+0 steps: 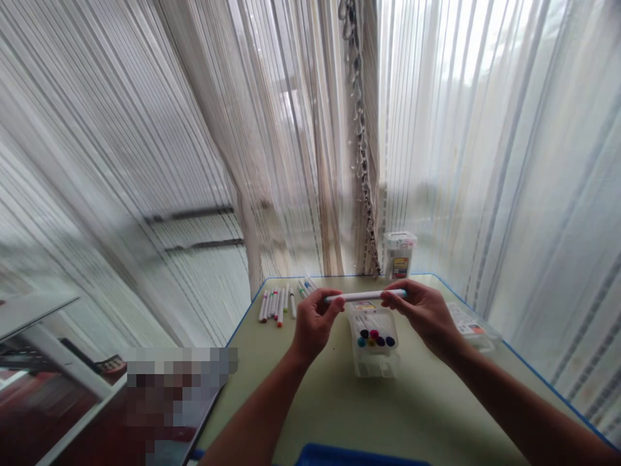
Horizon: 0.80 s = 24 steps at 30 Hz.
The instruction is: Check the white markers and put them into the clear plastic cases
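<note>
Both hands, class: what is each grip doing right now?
Left hand: closed, holding one end of the white marker.
Right hand: closed, holding its other end.

Striped curtains [160, 129] – daylight behind – blue-edged green table [325, 408].

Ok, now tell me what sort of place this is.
Probably a room at home, perhaps a small classroom: sheer striped curtains hang behind a blue-edged table with white markers and a clear marker box on it.
</note>
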Motion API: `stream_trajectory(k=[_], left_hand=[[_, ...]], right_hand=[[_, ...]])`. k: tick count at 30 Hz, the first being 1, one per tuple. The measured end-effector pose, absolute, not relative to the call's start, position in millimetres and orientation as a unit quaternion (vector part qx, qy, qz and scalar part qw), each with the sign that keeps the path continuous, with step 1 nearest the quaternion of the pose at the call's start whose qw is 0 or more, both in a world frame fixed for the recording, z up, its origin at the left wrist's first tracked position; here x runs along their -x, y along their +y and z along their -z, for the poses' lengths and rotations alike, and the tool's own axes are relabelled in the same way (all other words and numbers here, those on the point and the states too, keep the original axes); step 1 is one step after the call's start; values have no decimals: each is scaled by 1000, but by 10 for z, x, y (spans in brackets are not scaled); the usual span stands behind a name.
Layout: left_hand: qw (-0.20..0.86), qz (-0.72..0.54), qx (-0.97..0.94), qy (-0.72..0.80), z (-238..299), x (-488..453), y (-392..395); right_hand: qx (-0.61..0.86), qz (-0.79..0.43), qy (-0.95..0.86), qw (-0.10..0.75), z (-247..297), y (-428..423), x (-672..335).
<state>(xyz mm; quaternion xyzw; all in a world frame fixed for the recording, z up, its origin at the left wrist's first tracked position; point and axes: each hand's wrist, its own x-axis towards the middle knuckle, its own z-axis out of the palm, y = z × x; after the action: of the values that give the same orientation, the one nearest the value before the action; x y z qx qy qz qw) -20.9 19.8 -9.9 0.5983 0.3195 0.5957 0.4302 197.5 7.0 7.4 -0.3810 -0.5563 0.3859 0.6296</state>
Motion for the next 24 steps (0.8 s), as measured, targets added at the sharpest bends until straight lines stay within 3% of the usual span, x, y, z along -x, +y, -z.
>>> stream_trajectory(k=[10, 24], left_hand=[[484, -611, -552, 295, 37, 203, 222], [463, -606, -566, 312, 42, 206, 216]], right_hand=[[359, -406, -549, 636, 0, 89, -1978], [363, -415, -542, 635, -101, 25, -1904]])
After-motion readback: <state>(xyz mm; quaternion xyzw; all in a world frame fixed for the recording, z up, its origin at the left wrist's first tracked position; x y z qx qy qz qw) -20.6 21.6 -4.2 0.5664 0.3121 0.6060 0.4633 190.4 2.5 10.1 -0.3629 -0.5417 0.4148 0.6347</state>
